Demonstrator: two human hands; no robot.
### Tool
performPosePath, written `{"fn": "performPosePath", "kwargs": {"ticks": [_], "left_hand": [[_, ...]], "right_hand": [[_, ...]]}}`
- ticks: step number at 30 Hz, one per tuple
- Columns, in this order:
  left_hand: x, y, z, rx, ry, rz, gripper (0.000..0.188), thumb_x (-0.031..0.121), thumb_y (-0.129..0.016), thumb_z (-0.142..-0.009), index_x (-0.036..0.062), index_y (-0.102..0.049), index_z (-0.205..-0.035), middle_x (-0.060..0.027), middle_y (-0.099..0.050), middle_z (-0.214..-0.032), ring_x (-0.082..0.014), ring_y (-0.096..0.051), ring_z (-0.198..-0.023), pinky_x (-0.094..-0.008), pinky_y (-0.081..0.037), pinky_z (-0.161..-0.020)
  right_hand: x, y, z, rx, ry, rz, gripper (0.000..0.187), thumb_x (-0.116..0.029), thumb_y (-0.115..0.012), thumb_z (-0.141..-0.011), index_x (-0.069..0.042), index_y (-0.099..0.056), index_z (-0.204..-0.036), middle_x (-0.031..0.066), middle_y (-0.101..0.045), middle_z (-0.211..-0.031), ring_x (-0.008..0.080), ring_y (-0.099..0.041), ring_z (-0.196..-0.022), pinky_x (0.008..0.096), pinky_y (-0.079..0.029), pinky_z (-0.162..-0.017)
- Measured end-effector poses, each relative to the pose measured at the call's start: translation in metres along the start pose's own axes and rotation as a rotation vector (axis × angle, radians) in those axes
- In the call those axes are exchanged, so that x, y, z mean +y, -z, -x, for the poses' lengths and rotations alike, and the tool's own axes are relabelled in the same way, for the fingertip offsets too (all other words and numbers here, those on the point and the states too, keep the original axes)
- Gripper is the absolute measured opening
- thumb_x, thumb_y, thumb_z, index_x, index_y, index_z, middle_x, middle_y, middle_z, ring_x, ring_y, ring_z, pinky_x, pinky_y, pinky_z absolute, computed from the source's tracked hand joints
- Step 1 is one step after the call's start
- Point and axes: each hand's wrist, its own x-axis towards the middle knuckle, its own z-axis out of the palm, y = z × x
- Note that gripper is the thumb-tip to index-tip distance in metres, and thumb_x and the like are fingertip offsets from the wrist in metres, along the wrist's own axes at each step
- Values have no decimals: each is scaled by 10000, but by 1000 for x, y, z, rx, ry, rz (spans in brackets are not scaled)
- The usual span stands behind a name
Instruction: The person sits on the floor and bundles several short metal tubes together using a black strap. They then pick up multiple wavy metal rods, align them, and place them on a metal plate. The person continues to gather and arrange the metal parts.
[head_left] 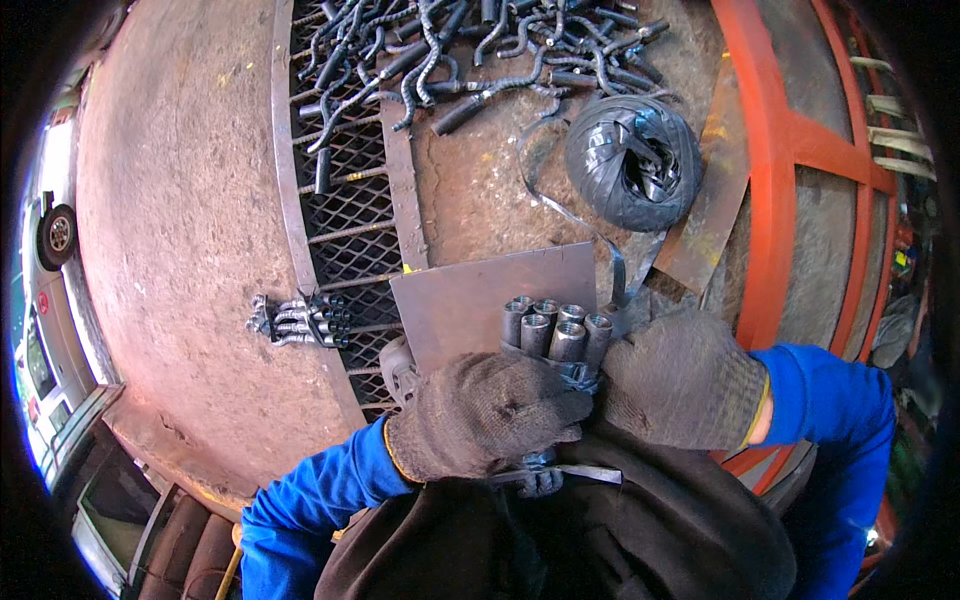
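Note:
A bundle of short steel tubes with hollow, threaded-looking ends (pixel 556 335) stands upright in front of my lap. My left hand (pixel 490 415), in a dark knitted glove, is wrapped round it from the left. The gloved right hand (pixel 680 385) is closed at the bundle's right side, its fingertips hidden. A black plastic strip (pixel 617 270) runs from a large ball of black plastic twine (pixel 635 163) down to the right hand, and dark wrapping shows round the tubes between my hands. Under my left hand sticks out a flat grey strip (pixel 590 473), its kind unclear.
A flat metal plate (pixel 490 300) lies just beyond the bundle. To the left, a tied bundle of bent bars (pixel 303 320) rests by the mesh grating (pixel 350 215). Loose ribbed bars with sockets (pixel 480 60) are heaped at the back. An orange steel frame (pixel 780 150) stands at right.

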Motion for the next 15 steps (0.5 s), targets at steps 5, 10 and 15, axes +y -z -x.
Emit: {"fn": "performPosePath", "kwargs": {"ticks": [5,10,15], "left_hand": [[10,26,11,120,86,123,311,167,-679,-860,160,-712,-1169,-62,-671,-1171,-290,-624,-1073,-404,-531,-897],[5,32,29,94,136,144,304,166,-655,-883,184,-714,-1181,-58,-667,-1201,-284,-612,-1118,-414,-505,-946],[-3,29,40,130,92,122,292,159,-641,-905,188,-714,-1186,-60,-667,-1200,-270,-614,-1119,-423,-490,-962]], "right_hand": [[-3,-2,-5,42,-27,-505,238,-283,-647,-850,-48,-652,-809,203,-622,-706,397,-643,-665,493,-494,-624],[-24,1,-18,125,76,-688,80,-81,-616,-888,-22,-668,-901,127,-620,-711,292,-653,-636,377,-495,-562],[-33,-12,-19,131,-97,-1140,231,-101,-610,-955,-6,-624,-1166,102,-670,-887,236,-669,-738,360,-524,-598]]}}
